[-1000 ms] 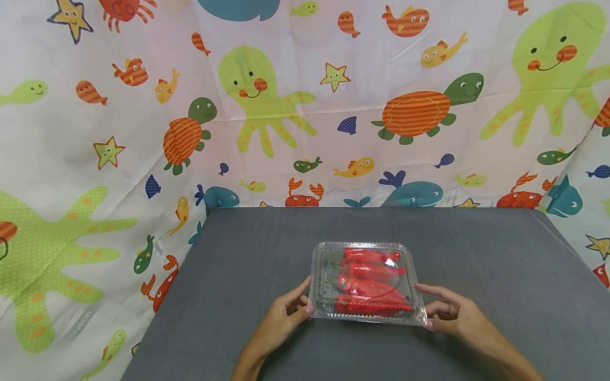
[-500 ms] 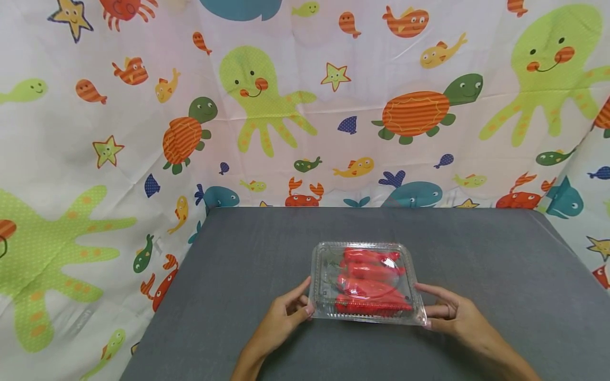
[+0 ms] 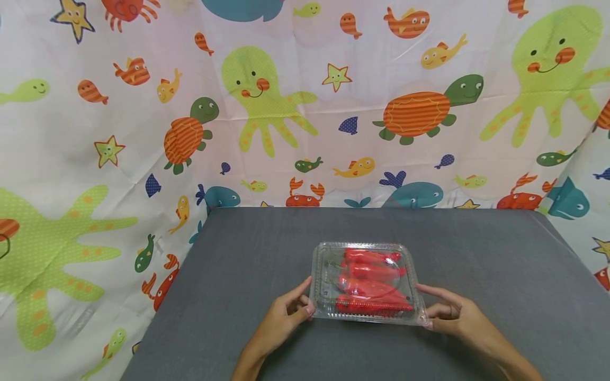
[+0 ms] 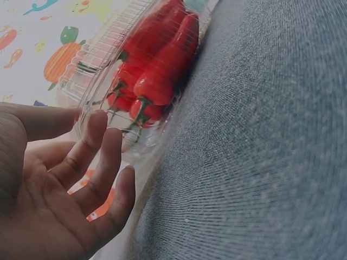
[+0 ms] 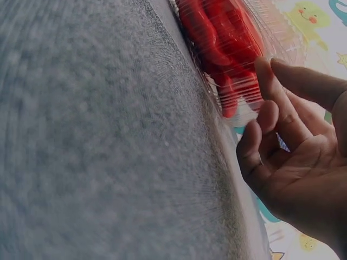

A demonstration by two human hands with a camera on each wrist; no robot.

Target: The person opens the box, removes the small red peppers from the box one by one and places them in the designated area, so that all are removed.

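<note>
A clear plastic clamshell box [image 3: 329, 304] lies on the grey table, its lid down over several red chili peppers [image 3: 374, 288]. Green stems [image 4: 142, 110] show through the plastic in the left wrist view. At the box's near left corner, my left hand [image 3: 281, 317] pinches the edge with thumb and fingers. My right hand [image 3: 455, 315], a ring on one finger, pinches the near right corner, its index finger stretched along the side. In the right wrist view the thumb and index fingertips of this right hand [image 5: 303, 135] meet at the box's rim.
The grey cloth-covered table [image 3: 248, 248] extends around the box on all sides. A white curtain [image 3: 286, 127] printed with sea animals hangs along the table's back, left and right edges.
Nothing on the table has visibly moved; both hands stay at the box's near corners. The head view has shifted very slightly.
</note>
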